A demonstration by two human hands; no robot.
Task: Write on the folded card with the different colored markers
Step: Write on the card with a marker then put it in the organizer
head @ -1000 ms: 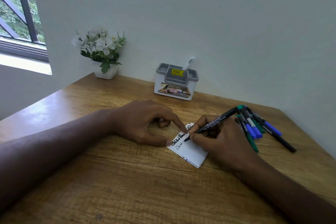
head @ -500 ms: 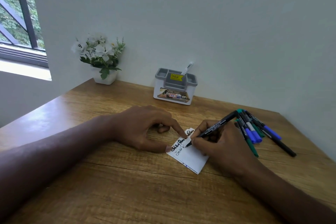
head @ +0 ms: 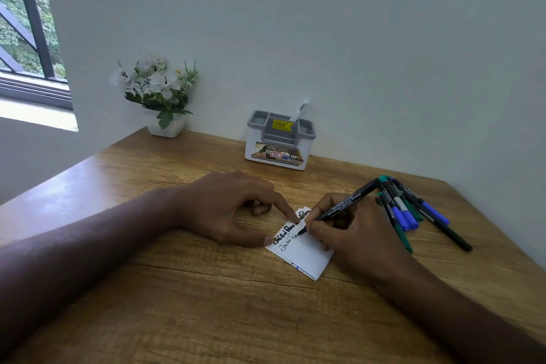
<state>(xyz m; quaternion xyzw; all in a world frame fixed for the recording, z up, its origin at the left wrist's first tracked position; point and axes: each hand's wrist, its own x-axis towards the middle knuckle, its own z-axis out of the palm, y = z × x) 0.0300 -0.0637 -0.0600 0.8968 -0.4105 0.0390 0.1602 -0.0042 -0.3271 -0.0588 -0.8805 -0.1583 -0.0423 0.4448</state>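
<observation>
White folded card [head: 307, 257] bears two black lines; left fingers [head: 291, 214] press it, right fingers [head: 317, 226] pinch marker [head: 342, 206]

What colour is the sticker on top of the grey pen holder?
Yellow sticker with dark print, on the pen holder, seen in the head view.

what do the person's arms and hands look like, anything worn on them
Both forearms are bare as far as the frame shows: no sleeves, watch, bracelets or gloves. No rings show on the left hand or the right hand. The left thumbnail is short and plain. No markings visible.
</observation>
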